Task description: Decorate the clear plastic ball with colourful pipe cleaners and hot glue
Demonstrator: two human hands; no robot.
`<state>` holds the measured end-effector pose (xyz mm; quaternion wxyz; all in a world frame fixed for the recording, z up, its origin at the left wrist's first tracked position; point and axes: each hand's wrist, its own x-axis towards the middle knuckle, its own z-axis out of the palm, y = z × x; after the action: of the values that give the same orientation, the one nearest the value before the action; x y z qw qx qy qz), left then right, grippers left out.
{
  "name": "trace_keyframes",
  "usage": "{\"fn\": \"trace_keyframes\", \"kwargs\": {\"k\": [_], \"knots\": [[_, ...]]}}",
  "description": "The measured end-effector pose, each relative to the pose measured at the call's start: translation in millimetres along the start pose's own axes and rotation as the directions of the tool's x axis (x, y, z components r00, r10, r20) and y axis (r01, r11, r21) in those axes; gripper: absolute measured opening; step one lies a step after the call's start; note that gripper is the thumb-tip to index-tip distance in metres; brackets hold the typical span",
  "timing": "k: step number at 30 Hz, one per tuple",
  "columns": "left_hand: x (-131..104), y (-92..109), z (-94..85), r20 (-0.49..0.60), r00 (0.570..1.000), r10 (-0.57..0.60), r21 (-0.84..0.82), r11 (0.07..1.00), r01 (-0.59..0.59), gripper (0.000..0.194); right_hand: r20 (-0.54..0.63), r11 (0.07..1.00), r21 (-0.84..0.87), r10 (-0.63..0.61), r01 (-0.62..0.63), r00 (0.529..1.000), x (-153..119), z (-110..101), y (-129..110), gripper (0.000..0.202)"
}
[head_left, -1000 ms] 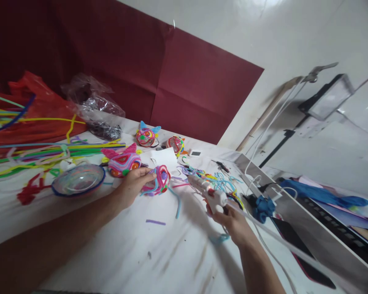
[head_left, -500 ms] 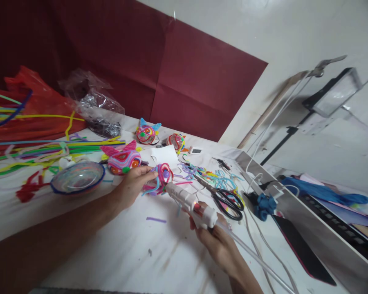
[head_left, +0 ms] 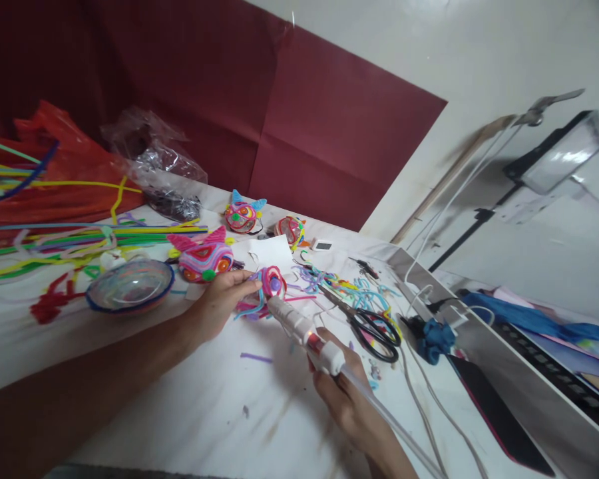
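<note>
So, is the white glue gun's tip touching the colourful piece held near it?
Cannot tell. In the head view, the white glue gun ends at the lower edge of the colourful piece, but blur hides any contact or gap.

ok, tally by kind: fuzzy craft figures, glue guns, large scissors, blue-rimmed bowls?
Fuzzy craft figures: 4 (pink-eared figure, blue-eared figure, orange-tipped figure, held figure in the left hand)
Glue guns: 1 (white glue gun, right hand)
Large scissors: 1 (black-handled scissors)
Blue-rimmed bowls: 1 (clear bowl)
Total: 7
</note>
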<state>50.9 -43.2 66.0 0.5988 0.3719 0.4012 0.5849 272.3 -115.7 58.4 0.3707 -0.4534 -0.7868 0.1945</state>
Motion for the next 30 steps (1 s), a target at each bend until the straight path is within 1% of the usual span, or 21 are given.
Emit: {"fn": "trace_keyframes", "kwargs": {"k": [2, 3, 5, 11, 15, 20, 25, 30], "knots": [[0.2, -0.7, -0.4, 0.002, 1.0, 0.0, 0.002, 1.0, 0.0, 0.014, 0.041, 0.995, 0.093, 0.017, -0.021, 0.999, 1.0, -0.2, -0.1, 0.008], [0.2, -1.1, -0.6, 0.005, 1.0, 0.003, 0.005, 1.0, -0.003, 0.014, 0.057, 0.992, 0.12, 0.036, -0.042, 0.998, 1.3, -0.1, -0.5, 0.008], [0.0, -1.6, -0.8, 0.009, 1.0, 0.008, 0.012, 1.0, -0.008, 0.014, 0.058, 0.988, 0.132, 0.074, -0.081, 0.996, 1.5, 0.5, -2.4, 0.008], [-1.4, 0.2, 0.7, 0.008, 1.0, -0.016, 0.008, 1.0, 0.016, 0.015, 0.04, 0.989, 0.122, 0.074, -0.078, 0.996, 0.3, 3.0, -8.4, 0.005], [-0.1, -0.4, 0.1, 0.009, 1.0, 0.007, 0.029, 1.0, -0.007, 0.014, 0.046, 0.99, 0.107, 0.093, -0.097, 0.995, -1.6, 3.9, -4.4, 0.008], [0.7, -3.8, -2.1, -0.01, 1.0, 0.015, 0.053, 0.998, -0.015, 0.016, 0.06, 0.982, 0.149, 0.111, -0.119, 0.992, -4.0, 6.8, 0.6, 0.009], [0.8, -4.5, -2.9, 0.01, 1.0, 0.011, 0.038, 0.999, -0.011, 0.015, 0.043, 0.989, 0.098, 0.108, -0.112, 0.993, -5.2, 7.4, 0.1, 0.009], [1.6, -4.0, -3.6, 0.007, 1.0, 0.015, 0.023, 1.0, -0.015, 0.015, 0.043, 0.994, 0.059, 0.088, -0.09, 0.995, -8.2, 6.5, 1.6, 0.011]]}}
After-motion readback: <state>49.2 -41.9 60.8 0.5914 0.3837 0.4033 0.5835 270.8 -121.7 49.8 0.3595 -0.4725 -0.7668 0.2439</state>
